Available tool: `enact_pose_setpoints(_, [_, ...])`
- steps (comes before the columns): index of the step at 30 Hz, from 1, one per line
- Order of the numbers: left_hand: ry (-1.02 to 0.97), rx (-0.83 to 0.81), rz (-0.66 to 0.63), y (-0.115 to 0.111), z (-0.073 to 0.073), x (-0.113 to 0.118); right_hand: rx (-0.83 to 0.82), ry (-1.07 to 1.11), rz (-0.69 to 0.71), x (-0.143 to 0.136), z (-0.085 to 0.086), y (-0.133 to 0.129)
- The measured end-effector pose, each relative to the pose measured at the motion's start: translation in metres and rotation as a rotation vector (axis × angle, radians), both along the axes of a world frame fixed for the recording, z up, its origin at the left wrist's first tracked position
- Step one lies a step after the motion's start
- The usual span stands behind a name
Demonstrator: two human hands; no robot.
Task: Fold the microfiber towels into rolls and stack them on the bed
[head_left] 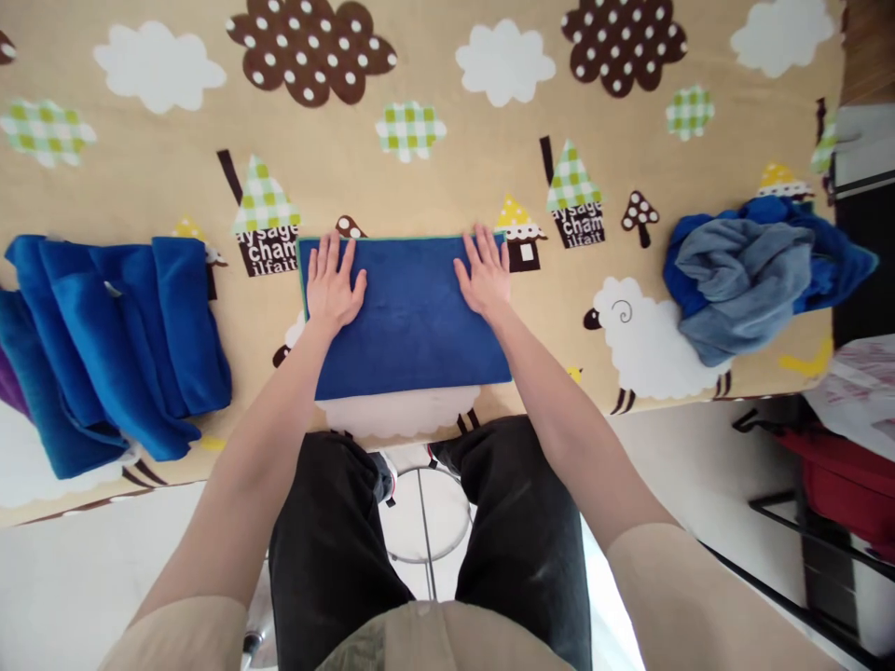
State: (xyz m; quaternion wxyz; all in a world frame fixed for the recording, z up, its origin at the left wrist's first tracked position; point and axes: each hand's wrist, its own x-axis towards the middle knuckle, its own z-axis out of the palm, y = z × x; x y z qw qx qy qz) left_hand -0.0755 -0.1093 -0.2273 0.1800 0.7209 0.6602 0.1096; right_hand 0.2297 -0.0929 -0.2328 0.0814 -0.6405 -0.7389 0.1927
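Observation:
A dark blue cloth with a thin green edge (412, 317) lies flat in front of me as a wide rectangle. My left hand (334, 284) rests on its upper left corner, palm down with the fingers spread. On its upper right corner lies my right hand (486, 272), also flat with fingers apart. Neither hand grips anything. Several rolled or folded blue cloths (118, 335) sit side by side at the left. At the right is a crumpled heap, a grey-blue cloth (745, 275) on top of a brighter blue cloth (843, 261).
A beige patterned tablecloth (447, 186) with clouds, houses and sheep covers the table. A purple cloth (10, 387) shows at the far left edge. Beyond the table's right end are a red item (846, 485) and dark metal bars. My legs are below the near edge.

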Motion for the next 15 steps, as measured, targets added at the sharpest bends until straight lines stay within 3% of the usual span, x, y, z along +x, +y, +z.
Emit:
enact_pose_setpoints(3, [-0.009, 0.012, 0.091, 0.002, 0.002, -0.005, 0.006, -0.058, -0.05, 0.013, 0.005, 0.008])
enact_pose_setpoints(6, [-0.007, -0.003, 0.084, -0.02, 0.017, 0.01, -0.024, 0.004, -0.047, -0.007, 0.023, -0.011])
enact_pose_setpoints(11, [0.009, -0.129, -0.12, -0.095, 0.043, 0.05, -0.037, 0.182, -0.042, -0.076, 0.037, -0.095])
enact_pose_setpoints(13, [0.033, -0.199, -0.129, -0.121, 0.048, 0.051, -0.062, 0.136, -0.04, -0.088, 0.032, -0.131])
enact_pose_setpoints(15, [0.071, -0.25, -0.05, -0.14, 0.052, 0.037, -0.117, 0.049, -0.114, -0.083, 0.027, -0.156])
